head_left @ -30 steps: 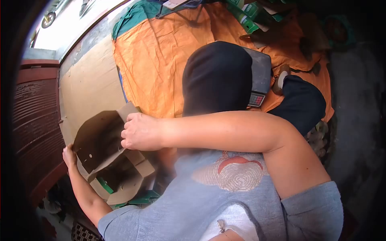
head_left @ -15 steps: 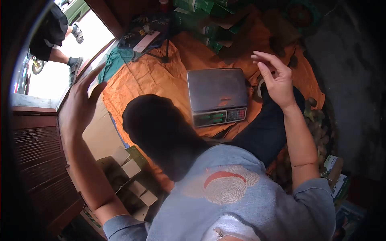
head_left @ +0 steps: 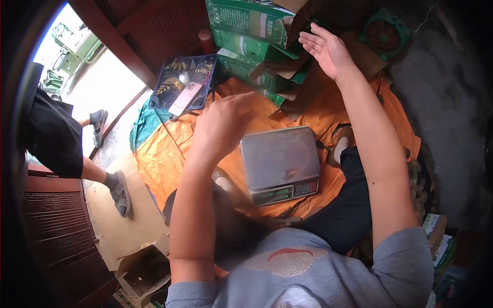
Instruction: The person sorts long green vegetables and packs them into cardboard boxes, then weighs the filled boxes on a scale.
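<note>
My left hand (head_left: 223,126) is raised over the orange sheet (head_left: 162,156), left of the scale, its fingers pointing right and blurred by motion. A flat-topped digital scale (head_left: 280,156) rests on the sheet between my legs, with nothing on its plate. My right hand (head_left: 328,51) is lifted higher, in front of the green boxes (head_left: 246,49), palm showing, fingers stretched out and holding nothing. Beyond my left hand stands a patterned stool (head_left: 172,77) with a pink phone (head_left: 186,100) on it.
Another person's leg (head_left: 95,172) steps onto cardboard (head_left: 120,226) at the left, by the doorway. An open carton (head_left: 146,272) lies at lower left. A green fan (head_left: 385,33) stands at upper right, and round produce (head_left: 418,190) lies right of my arm.
My left hand has swung right toward the middle; my right hand has moved up and forward. The view has shifted, and the other person has stepped further in onto the cardboard.
</note>
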A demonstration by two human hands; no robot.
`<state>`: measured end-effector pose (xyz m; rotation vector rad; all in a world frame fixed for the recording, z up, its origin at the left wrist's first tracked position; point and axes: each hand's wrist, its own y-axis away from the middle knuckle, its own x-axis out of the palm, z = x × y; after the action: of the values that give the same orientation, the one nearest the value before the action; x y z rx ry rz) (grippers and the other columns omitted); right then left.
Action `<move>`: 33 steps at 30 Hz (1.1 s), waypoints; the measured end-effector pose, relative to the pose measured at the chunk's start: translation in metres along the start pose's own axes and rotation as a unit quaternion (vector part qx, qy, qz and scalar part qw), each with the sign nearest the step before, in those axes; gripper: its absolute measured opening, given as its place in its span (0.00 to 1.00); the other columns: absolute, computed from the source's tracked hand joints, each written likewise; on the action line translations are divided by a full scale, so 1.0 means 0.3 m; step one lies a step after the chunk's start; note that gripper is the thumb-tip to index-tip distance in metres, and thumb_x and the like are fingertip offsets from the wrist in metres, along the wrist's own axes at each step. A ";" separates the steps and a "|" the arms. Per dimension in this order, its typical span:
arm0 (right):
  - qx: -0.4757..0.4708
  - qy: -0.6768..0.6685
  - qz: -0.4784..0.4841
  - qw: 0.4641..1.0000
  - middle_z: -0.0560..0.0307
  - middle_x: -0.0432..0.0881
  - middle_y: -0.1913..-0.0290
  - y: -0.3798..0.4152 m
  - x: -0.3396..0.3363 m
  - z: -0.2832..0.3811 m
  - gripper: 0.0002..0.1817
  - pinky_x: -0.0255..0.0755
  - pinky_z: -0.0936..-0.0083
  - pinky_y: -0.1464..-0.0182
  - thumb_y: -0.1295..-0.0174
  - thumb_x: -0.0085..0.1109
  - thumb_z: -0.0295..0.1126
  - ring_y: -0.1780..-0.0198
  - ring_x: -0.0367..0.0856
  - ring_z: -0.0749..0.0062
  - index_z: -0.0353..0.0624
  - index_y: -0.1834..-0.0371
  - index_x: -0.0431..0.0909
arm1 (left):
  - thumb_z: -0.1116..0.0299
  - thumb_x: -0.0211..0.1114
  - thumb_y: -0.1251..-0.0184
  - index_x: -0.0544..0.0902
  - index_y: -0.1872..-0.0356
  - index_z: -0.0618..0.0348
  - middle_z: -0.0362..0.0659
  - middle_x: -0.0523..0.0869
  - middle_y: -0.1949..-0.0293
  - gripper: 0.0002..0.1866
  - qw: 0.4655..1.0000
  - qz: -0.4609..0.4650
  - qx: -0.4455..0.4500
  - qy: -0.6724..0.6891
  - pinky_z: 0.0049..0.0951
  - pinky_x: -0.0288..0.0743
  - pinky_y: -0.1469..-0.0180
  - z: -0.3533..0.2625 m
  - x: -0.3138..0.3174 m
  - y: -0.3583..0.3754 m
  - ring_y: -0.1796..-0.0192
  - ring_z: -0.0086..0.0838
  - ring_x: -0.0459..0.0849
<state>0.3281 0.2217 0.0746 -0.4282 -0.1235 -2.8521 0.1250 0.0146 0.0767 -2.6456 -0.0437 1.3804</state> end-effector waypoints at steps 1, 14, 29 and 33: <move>0.027 -0.023 -0.014 0.999 0.47 0.77 0.50 -0.078 0.018 -0.008 0.35 0.66 0.72 0.44 0.45 0.62 0.44 0.50 0.76 0.65 0.32 0.40 0.62 | 0.64 0.64 0.40 0.78 0.47 0.54 0.49 0.84 0.61 0.19 1.000 -0.006 -0.001 0.010 0.35 0.73 0.61 -0.006 -0.005 -0.011 0.68 0.39 0.81; 0.089 -0.125 -0.064 0.986 0.46 0.79 0.60 -0.507 0.124 -0.065 0.19 0.75 0.61 0.54 0.45 0.64 0.38 0.60 0.79 0.56 0.37 0.57 0.72 | 0.68 0.64 0.41 0.80 0.50 0.57 0.48 0.84 0.55 0.16 0.996 -0.081 -0.012 0.039 0.32 0.77 0.59 0.017 -0.020 -0.073 0.62 0.38 0.84; 0.003 0.223 0.242 0.944 0.59 0.80 0.55 0.134 -0.101 0.259 0.21 0.72 0.81 0.51 0.42 0.60 0.34 0.55 0.79 0.79 0.36 0.48 0.72 | 0.74 0.58 0.34 0.69 0.38 0.59 0.51 0.68 0.37 0.23 0.884 -0.433 0.024 0.171 0.35 0.67 0.37 0.161 -0.120 -0.041 0.36 0.38 0.68; -0.022 0.343 0.275 0.898 0.61 0.81 0.59 0.367 -0.171 0.288 0.17 0.70 0.85 0.53 0.42 0.59 0.29 0.58 0.77 0.83 0.34 0.51 0.74 | 0.71 0.55 0.33 0.62 0.35 0.60 0.53 0.64 0.35 0.25 0.834 -0.487 -0.011 0.260 0.36 0.60 0.32 0.146 -0.138 -0.010 0.34 0.40 0.65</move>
<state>0.4283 0.1382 0.1466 0.4814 0.1721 -2.2735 0.0657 0.0191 0.0863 -2.2759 -1.1437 0.3124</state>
